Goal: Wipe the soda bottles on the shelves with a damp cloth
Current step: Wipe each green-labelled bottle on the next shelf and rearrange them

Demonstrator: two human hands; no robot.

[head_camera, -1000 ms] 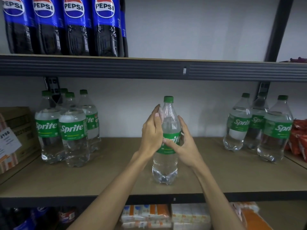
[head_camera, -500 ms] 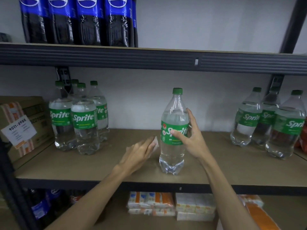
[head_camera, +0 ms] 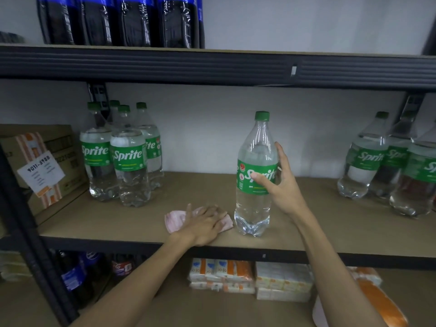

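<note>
Brown wooden shelf board [head_camera: 330, 232] in a dark metal frame fills the middle of the picture, with a pale wall behind it.

A tall clear plastic bottle with a green cap [head_camera: 256, 208] stands upright on the board, a little right of the middle and near the front edge. Its green label says "Sprite" in white letters. The right hand [head_camera: 283, 185] holds this bottle at the label. The thumb lies across the front and the fingers curl round the right side.

Just to the left of the bottle's foot lies a crumpled pink cloth [head_camera: 174, 220]. The left hand [head_camera: 205, 223] rests flat on top of it, fingers stretched out and pressing it onto the board.

At the left of the shelf stands a bunch of clear Sprite bottles [head_camera: 128, 161], close together, their labels easy to read. Next to them, at the left edge, sits a brown cardboard box [head_camera: 59, 156] with a white sticker [head_camera: 41, 171]. The sticker's number starts with 9011; the rest is too blurry to read. At the right edge stands another bunch of Sprite bottles [head_camera: 368, 161].

On the shelf above, at the top left, is a row of dark soda bottles with blue labels [head_camera: 134, 22].

On the shelf below lie white and orange packs [head_camera: 247, 277], with dark bottles with blue wrappers [head_camera: 73, 277] at the lower left.
</note>
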